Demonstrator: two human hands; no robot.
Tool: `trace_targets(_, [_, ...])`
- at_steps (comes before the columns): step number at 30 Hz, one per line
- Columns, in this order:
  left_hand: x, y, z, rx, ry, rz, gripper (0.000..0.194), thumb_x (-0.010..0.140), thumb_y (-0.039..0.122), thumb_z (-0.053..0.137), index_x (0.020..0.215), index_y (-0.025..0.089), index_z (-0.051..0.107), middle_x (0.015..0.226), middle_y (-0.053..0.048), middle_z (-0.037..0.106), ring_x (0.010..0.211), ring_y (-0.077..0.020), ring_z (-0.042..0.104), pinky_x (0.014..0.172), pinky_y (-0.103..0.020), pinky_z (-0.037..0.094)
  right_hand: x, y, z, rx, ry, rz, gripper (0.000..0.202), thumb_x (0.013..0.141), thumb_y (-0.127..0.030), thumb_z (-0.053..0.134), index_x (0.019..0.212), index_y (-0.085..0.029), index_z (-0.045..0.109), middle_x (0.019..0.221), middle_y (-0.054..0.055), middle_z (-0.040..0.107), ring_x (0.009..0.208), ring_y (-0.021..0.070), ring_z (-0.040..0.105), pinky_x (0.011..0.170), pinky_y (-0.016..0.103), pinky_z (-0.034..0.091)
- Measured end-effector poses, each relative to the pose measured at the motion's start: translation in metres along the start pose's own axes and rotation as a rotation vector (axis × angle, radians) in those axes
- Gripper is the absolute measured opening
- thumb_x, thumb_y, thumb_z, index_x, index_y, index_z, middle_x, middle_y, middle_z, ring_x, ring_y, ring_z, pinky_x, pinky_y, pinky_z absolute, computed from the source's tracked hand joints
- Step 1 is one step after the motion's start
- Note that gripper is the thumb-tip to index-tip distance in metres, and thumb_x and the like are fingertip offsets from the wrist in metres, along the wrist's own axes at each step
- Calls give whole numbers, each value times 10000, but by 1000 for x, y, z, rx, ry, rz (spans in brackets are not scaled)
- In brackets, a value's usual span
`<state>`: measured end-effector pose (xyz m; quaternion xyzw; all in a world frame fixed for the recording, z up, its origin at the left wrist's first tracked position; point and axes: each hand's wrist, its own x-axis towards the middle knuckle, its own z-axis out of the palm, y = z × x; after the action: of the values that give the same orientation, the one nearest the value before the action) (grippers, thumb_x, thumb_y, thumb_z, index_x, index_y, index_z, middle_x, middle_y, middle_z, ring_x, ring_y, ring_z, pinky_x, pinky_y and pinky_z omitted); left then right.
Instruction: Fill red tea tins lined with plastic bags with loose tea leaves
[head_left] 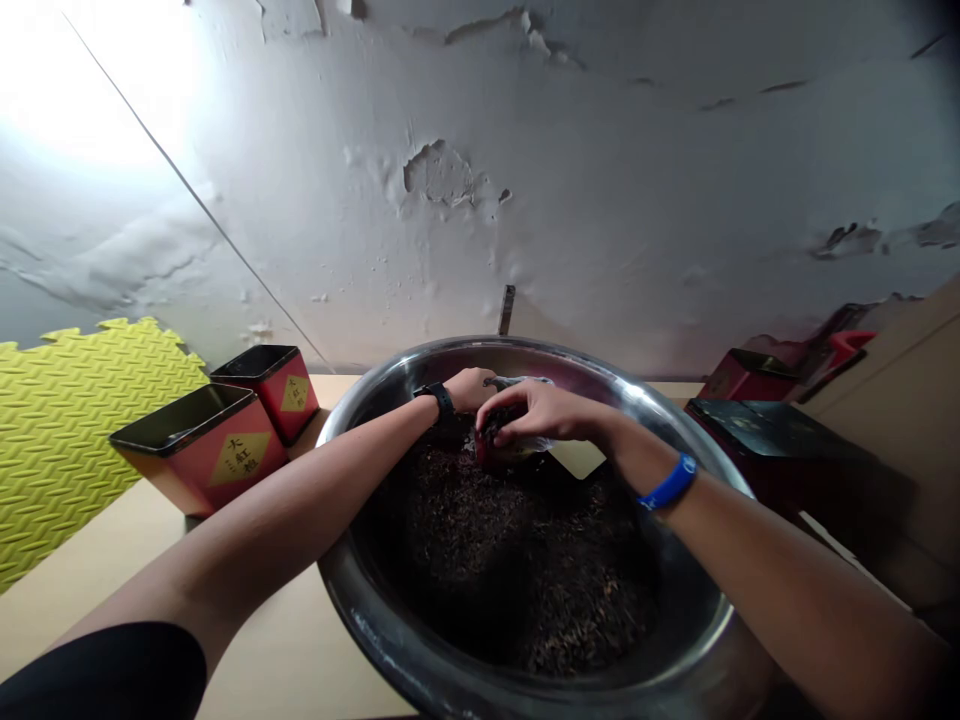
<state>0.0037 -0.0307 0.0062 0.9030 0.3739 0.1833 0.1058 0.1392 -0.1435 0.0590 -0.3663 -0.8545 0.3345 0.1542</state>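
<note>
A big metal basin [352, 590] holds dark loose tea leaves [480, 520]. Near its far side lies a red tin [491, 455] with clear plastic at its mouth, partly covered by my hands. My left hand [471, 388], with a black watch at the wrist, is at the tin's far left; its fingers are mostly hidden. My right hand [529, 408], with a blue band on the wrist, curls its fingers and thumb round dark tea leaves over the tin. A pale yellow card or panel [577, 458] shows beside the right wrist.
Two open red tins [225, 455] [289, 390] stand left of the basin on a pale table [300, 640]. More red tins [750, 375] and a dark-topped box [780, 430] are at the right. Yellow foam matting [82, 420] is at the left, a peeling wall [450, 250] behind.
</note>
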Motion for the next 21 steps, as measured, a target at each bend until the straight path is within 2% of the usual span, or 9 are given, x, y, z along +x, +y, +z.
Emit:
trace_targets(3, [0, -1, 0, -12, -3, 5, 236, 749, 272, 452, 848, 128, 611, 805, -63, 634, 690, -149, 564, 605, -205, 407, -3, 14, -13, 20, 251, 2, 315, 696, -295, 568, 993, -192, 590, 953, 32, 610, 876, 151, 545, 802, 278, 413])
trace_targets(6, [0, -2, 2, -11, 14, -22, 256, 766, 246, 394, 860, 137, 606, 773, -50, 629, 646, -133, 556, 580, -198, 404, -1, 36, -19, -162, 492, 35, 318, 696, -295, 560, 998, -200, 588, 997, 41, 597, 907, 169, 537, 828, 315, 402])
trace_targets(10, [-1, -1, 2, -16, 12, -31, 266, 760, 244, 389, 880, 143, 603, 760, -40, 626, 612, -121, 547, 550, -190, 395, 4, 56, -13, -452, 478, 59, 278, 671, -258, 578, 939, -202, 629, 988, 49, 605, 918, 183, 528, 831, 317, 385])
trace_targets(13, [-2, 1, 0, -30, -13, -41, 285, 768, 245, 365, 889, 135, 598, 714, -38, 620, 562, -116, 535, 526, -193, 390, 8, 48, -6, -474, 588, 51, 224, 753, -260, 480, 895, -184, 635, 939, 52, 618, 859, 162, 540, 778, 292, 396])
trace_targets(15, [-2, 1, 0, -21, -7, -14, 277, 754, 262, 393, 888, 135, 599, 758, -44, 626, 611, -128, 548, 555, -198, 400, 9, 34, 1, -433, 620, 32, 239, 784, -280, 438, 881, -177, 630, 900, 47, 627, 819, 151, 547, 744, 276, 399])
trace_targets(16, [-2, 0, 0, -10, 1, -3, 270, 743, 269, 412, 882, 135, 602, 795, -49, 628, 654, -137, 556, 581, -202, 406, 9, 27, 5, -404, 566, 18, 245, 788, -296, 435, 875, -177, 630, 879, 41, 633, 802, 147, 552, 732, 269, 400])
trace_targets(17, [-1, -1, 1, -1, 8, 4, 268, 737, 271, 423, 878, 134, 605, 829, -55, 629, 695, -145, 560, 608, -205, 410, 9, 21, 9, -371, 456, 3, 246, 782, -314, 447, 872, -179, 633, 861, 33, 639, 789, 144, 557, 723, 260, 401])
trace_targets(21, [1, -4, 4, 11, 40, -43, 291, 747, 225, 389, 925, 138, 602, 871, -61, 631, 748, -154, 569, 652, -208, 418, 12, 10, 38, -297, -185, -36, 279, 714, -345, 535, 925, -194, 639, 893, 13, 645, 789, 137, 570, 725, 230, 406])
